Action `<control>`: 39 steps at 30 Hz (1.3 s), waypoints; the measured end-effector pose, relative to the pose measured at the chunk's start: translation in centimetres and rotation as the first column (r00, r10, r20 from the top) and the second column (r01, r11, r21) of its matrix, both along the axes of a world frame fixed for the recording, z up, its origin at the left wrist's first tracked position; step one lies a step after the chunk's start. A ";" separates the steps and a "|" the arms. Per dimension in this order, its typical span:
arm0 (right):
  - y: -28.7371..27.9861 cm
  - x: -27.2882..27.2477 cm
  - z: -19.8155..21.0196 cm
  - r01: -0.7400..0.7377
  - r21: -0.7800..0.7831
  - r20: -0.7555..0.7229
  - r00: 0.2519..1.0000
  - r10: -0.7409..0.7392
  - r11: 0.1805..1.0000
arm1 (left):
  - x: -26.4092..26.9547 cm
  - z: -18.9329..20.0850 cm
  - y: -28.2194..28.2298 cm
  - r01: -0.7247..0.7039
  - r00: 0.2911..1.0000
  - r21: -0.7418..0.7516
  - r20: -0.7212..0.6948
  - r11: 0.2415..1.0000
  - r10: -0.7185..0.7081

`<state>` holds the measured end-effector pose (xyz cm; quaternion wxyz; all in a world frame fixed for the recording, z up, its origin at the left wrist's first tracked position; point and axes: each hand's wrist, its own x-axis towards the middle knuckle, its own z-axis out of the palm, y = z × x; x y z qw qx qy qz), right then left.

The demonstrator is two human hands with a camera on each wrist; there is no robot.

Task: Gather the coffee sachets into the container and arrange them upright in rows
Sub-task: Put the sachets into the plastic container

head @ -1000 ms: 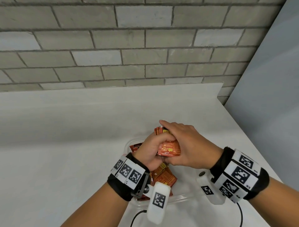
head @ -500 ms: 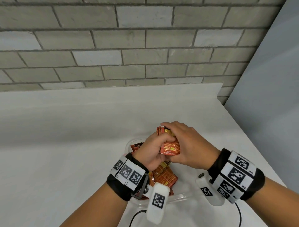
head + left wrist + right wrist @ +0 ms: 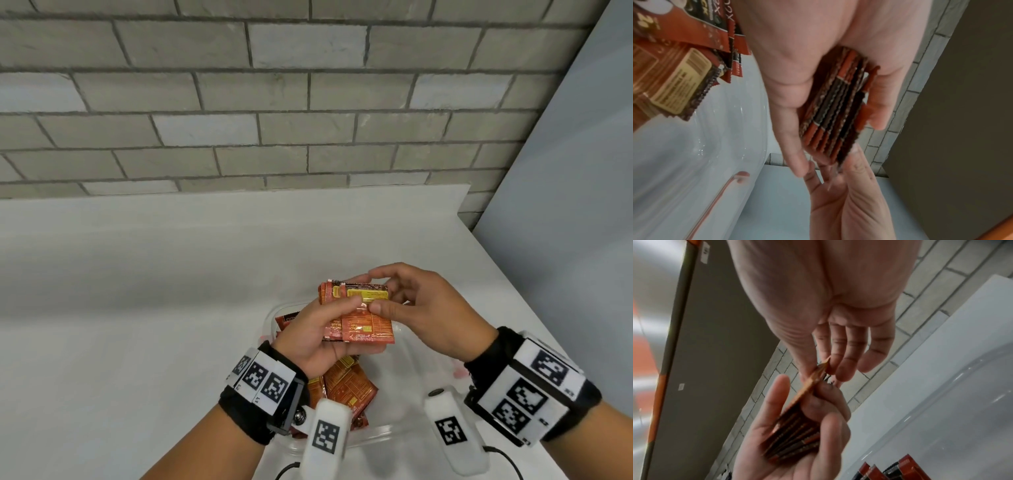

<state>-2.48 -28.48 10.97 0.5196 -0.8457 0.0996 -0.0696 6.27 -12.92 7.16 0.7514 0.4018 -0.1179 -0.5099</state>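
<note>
While the left hand (image 3: 317,334) grips a sachet stack (image 3: 356,313) above the clear container (image 3: 407,428), the right hand (image 3: 418,310), at 3 o'clock, pinches its top sachet.

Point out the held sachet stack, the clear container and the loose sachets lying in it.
sachet stack (image 3: 368,325), head view, printed face.
clear container (image 3: 376,438), head view, near rim.
loose sachets (image 3: 346,383), head view, top packet's face.
</note>
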 end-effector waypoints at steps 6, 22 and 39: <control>-0.6 -0.5 0.4 0.181 -0.010 0.275 0.946 -0.172 0.983 | 0.4 -0.9 0.3 -0.080 0.990 -0.044 -0.123 0.996 0.074; -0.9 1.2 0.2 -0.035 -0.449 0.039 0.998 0.059 0.893 | 0.9 -0.9 -0.6 -0.080 0.995 0.011 0.054 0.997 0.079; -2.7 6.0 -1.4 -0.509 -0.692 -0.639 0.762 -0.106 0.511 | 2.7 -0.2 1.8 -0.340 0.932 0.102 0.170 0.935 0.320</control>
